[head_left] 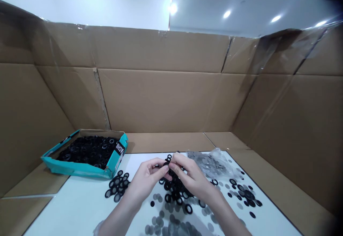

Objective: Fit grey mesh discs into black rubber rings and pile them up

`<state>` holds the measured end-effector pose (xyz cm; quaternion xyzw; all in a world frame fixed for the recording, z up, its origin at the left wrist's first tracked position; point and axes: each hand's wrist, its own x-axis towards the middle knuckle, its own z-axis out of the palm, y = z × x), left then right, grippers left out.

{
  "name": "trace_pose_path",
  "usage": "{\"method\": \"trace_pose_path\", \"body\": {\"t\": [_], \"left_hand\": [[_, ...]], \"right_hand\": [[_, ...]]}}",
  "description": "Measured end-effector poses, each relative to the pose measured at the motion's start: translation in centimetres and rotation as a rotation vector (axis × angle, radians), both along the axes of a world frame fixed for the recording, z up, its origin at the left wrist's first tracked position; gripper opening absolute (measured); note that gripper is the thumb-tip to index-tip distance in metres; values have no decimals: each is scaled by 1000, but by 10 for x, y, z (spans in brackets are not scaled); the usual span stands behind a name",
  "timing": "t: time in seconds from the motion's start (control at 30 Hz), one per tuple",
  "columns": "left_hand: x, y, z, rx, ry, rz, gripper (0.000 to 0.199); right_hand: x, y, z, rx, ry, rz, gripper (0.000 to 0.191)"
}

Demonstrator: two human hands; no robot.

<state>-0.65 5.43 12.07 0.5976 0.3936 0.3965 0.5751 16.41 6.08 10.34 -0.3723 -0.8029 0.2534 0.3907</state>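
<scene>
My left hand point(150, 173) and my right hand point(189, 173) meet above the middle of the white board, fingertips pinched together. Between them is a small black ring point(166, 164), partly hidden by the fingers. Beneath the hands lies a heap of black rings point(175, 189), some of it covered by the right hand. Nearer to me, translucent grey discs point(171, 226) are spread over the board. To the left of my left hand sits a cluster of black rings with grey discs in their middles point(118, 185).
A teal-edged cardboard box point(80, 170) full of black rings stands at the back left. A clear plastic bag of grey discs point(211, 162) lies at the back right. Black discs and rings point(246, 194) are scattered at the right. Cardboard walls point(160, 100) surround the white board point(72, 207).
</scene>
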Motion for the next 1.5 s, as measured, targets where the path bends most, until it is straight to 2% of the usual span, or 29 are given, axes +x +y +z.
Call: {"method": "trace_pose_path", "body": {"t": [0.17, 0.27, 0.33, 0.47, 0.57, 0.63, 0.7, 0.8, 0.87, 1.0, 1.1, 1.23, 1.27, 1.33, 1.5], "left_hand": [[-3, -2, 10, -7, 42, -114, 28], [-5, -2, 11, -3, 47, -170, 29], [-4, -2, 8, 18, 60, -142, 27], [-1, 0, 0, 122, 94, 38, 23], [-2, 3, -2, 45, 98, 8, 25], [-4, 5, -3, -25, 81, -44, 26], [-6, 7, -3, -62, 55, -78, 27], [-8, 7, -6, -99, 4, -138, 24], [-9, 8, -8, -112, -11, -155, 23], [-9, 8, -11, -119, 25, -125, 28], [-9, 9, -9, -84, 81, -83, 30], [-10, 7, -1, -42, 200, -14, 29], [-10, 6, 1, -32, 223, -11, 30], [-10, 3, 4, -13, 241, -23, 30], [-9, 0, 8, 7, 172, -83, 30]], "right_hand": [[0, -2, 1, -9, 46, 6, 32], [0, -5, 3, -25, 68, 13, 34], [-1, -7, 4, -39, 74, 19, 35], [-4, -8, 4, -79, 51, 24, 33], [-4, -9, 7, -138, -4, 4, 32], [0, -10, 10, -171, -35, 12, 23], [4, -12, 15, -157, -63, 77, 14], [9, -14, 21, -88, -125, 190, 33], [11, -14, 22, -47, -129, 193, 32], [9, -13, 18, 1, -83, 138, 20], [5, -13, 14, -36, -55, 73, 10], [3, -9, 10, -190, -72, 47, 16], [3, -8, 9, -200, -84, 52, 16], [3, -4, 6, -180, -76, 75, 27], [2, 4, -3, -180, 123, 145, 38]]}}
